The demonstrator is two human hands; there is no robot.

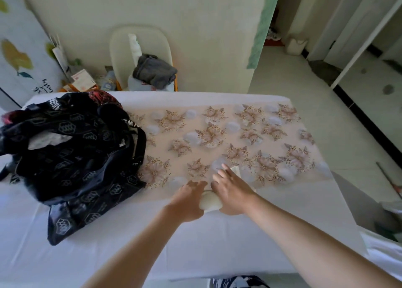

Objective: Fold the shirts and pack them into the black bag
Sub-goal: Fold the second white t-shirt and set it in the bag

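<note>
1 floral shirt (pixel 217 135) lies flat over the table's (pixel 217 244) middle and right. 1 black bag (pixel 71 152) is slumped at the left edge, overlapping the shirt's left side. Left hand (pixel 189 200) and right hand (pixel 230 189) are both flat, fingers straight, pressing the shirt's near edge. 1 cream lump (pixel 210 200) sits between them (collar? can't tell). Bag contents are mostly hidden.

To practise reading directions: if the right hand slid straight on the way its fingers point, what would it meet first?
The right hand would cross only the flat floral shirt to the far edge of the table; beyond, probably the grey garment on the chair, though depth is unclear.
</note>
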